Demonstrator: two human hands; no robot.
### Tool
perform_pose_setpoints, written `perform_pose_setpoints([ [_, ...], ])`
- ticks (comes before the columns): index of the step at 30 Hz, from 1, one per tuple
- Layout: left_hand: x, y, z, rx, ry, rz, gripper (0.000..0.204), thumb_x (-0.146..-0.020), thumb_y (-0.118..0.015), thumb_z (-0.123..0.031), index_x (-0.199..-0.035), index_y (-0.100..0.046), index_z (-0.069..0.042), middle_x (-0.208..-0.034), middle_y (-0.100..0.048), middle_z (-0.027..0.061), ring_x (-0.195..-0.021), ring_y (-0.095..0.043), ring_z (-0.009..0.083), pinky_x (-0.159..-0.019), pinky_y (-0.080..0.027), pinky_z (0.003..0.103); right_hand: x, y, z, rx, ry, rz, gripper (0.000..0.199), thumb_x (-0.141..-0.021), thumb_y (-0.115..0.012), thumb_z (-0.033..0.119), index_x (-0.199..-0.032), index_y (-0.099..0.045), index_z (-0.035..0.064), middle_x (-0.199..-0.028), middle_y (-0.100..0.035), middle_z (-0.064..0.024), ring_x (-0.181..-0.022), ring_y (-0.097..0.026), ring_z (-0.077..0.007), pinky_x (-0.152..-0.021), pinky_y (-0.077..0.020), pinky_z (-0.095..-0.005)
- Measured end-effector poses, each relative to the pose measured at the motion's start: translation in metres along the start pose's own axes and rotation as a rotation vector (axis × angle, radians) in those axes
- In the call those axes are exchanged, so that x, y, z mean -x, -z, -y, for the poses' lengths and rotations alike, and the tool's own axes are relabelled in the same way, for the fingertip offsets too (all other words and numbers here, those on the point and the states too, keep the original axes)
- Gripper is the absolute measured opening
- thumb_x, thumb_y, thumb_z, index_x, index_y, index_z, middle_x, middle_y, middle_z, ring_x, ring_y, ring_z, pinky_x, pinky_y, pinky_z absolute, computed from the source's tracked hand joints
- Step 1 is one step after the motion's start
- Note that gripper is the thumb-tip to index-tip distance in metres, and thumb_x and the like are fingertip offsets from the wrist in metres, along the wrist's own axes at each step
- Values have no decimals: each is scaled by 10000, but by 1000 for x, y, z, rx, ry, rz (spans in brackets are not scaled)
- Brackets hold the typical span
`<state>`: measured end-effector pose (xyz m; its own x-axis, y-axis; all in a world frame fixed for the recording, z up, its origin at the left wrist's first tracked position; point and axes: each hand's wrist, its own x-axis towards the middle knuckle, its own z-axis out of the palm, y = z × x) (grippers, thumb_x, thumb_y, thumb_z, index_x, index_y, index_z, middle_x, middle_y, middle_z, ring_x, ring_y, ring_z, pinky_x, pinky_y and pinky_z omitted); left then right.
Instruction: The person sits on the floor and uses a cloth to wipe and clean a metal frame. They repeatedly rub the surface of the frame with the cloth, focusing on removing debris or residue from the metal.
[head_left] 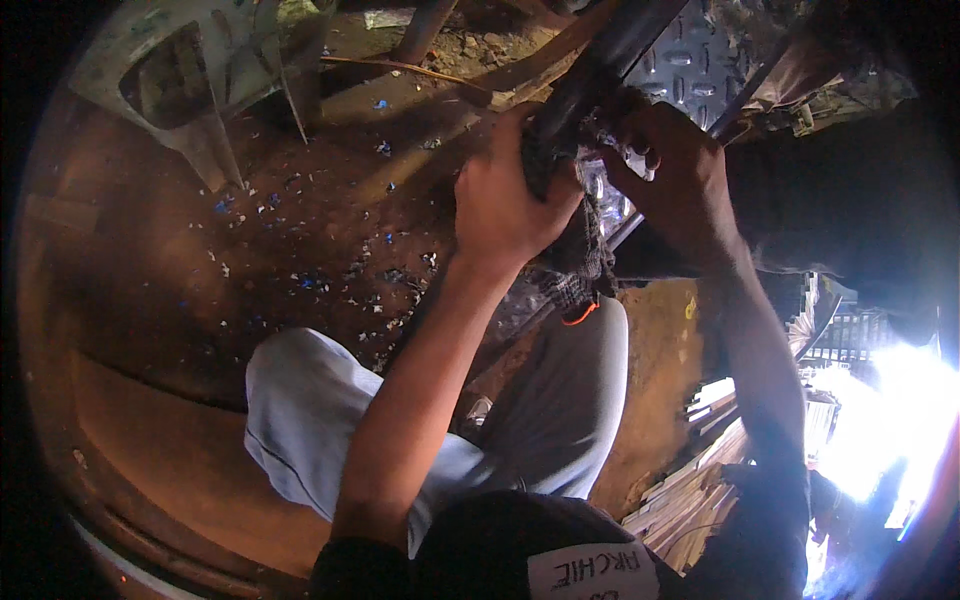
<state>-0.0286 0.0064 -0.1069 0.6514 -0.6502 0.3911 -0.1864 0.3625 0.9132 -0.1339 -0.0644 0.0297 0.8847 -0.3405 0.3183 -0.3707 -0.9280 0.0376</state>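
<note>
Hands meet at a dark metal bar (600,60) that slants down from the upper right of the head view. The left hand (505,195) is closed around the bar's lower end, gripping a dark knitted cloth (580,260) against it; the cloth hangs below the bar, with an orange edge at its bottom. The right hand (675,175) sits just beside the bar on its right, fingers curled into the same cloth and touching the bar, so both hands hold cloth and bar together. Behind the bar, to its right, lies a metal tread plate (690,60) with a raised pattern. Left of the bar spreads a reddish dirt floor (200,300) strewn with small blue and white scraps, and well apart from the bar, at upper left, stands a grey metal frame (200,90). Below the bar the person's knees in light trousers (320,420) show. Far below and right of the bar, a stack of pale strips (700,480) lies near a bright glare.
</note>
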Motion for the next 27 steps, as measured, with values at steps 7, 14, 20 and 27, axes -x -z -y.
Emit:
perform_pose_setpoints([
  [7,-6,-3,-1,16,-25,-38,524,-712,-670,-216,-1184,-500,-64,-868,-662,207,-799,-640,414,-710,-516,486,1,-15,1,-33,-118,-140,164,-703,-721,78,-851,-660,42,-815,-641,-73,-722,-655,-174,-654,-519,-286],
  [14,-7,-2,-3,34,26,0,513,-714,-660,-205,-1181,-504,-61,-884,-661,209,-808,-648,400,-727,-519,473,0,-16,10,-46,-223,-182,150,-709,-705,82,-844,-662,34,-805,-667,-87,-736,-664,-181,-686,-523,-301],
  [20,-5,-3,-3,61,65,9,508,-712,-661,-188,-1180,-505,-65,-919,-658,207,-834,-645,398,-727,-518,466,0,-17,14,-67,-312,-174,153,-716,-696,90,-854,-660,34,-804,-672,-91,-739,-664,-168,-696,-520,-291],
  [27,-5,-3,-2,48,-1,-26,510,-698,-675,-182,-1167,-513,-67,-914,-654,202,-838,-641,396,-725,-515,453,6,-13,10,-175,-378,-156,160,-741,-701,90,-888,-668,36,-809,-674,-77,-744,-650,-133,-698,-508,-274],
])
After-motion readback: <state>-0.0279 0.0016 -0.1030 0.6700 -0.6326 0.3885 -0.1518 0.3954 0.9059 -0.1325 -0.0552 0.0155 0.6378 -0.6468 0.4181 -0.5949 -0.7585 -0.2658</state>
